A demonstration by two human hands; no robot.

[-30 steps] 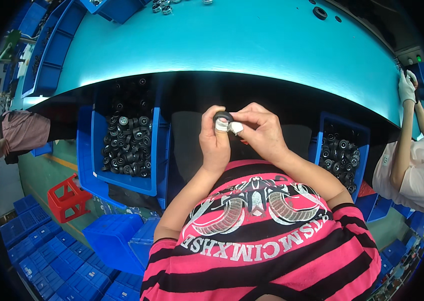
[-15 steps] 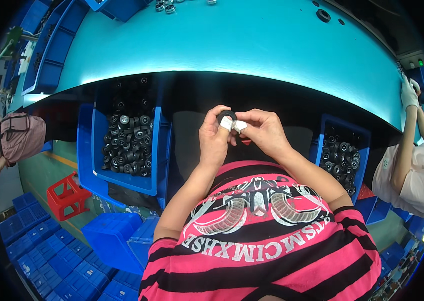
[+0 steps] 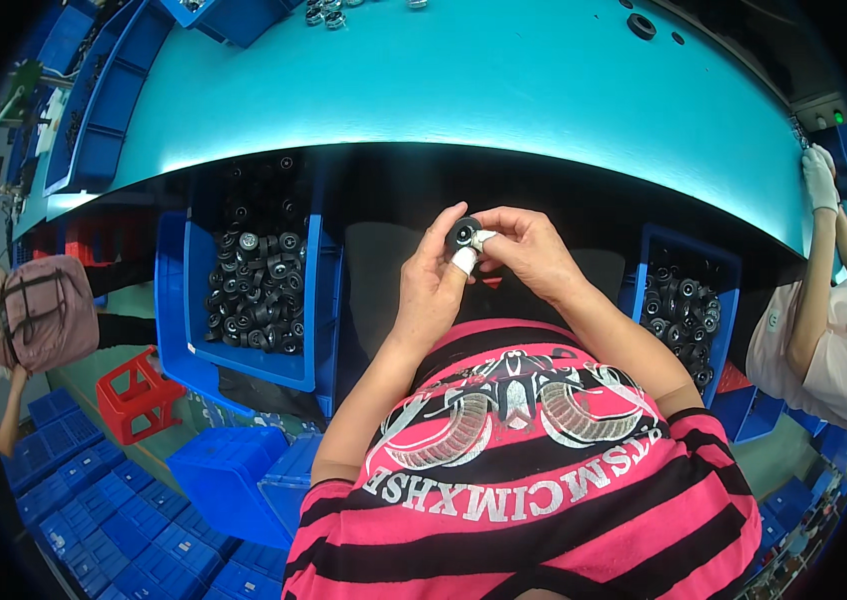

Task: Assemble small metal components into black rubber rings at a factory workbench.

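- Since the earlier views, both hands have shifted slightly toward two o'clock, and the small black wheel (image 3: 463,233) now sits higher at the fingertips, with its round face turned toward the camera.
- Left hand (image 3: 433,290): raised in front of the chest, fingers curled, thumb and white-taped finger pinching the black wheel from seven o'clock.
- Right hand (image 3: 533,250): fingers bent inward, tips touching the same wheel from three o'clock; both hands are closed on it.
- Left blue bin (image 3: 243,355): at nine o'clock of the hands, rectangular and open-topped, heaped with black wheels of the same kind.
- Right blue bin (image 3: 688,255): at three o'clock of the hands, narrower, also holding black wheels.
- Turquoise table (image 3: 463,90): a broad curved edge runs at twelve o'clock above the hands; small metal parts (image 3: 328,14) lie near its far rim, and a black ring (image 3: 640,25) lies at one o'clock.
- Red crate (image 3: 135,392) and stacked blue trays (image 3: 93,500): on the floor at eight o'clock.
- Open room: a dark gap lies between the two bins, directly below the table edge, where the hands work.
- Another person's gloved hand (image 3: 819,175): at the table's right end, well apart.
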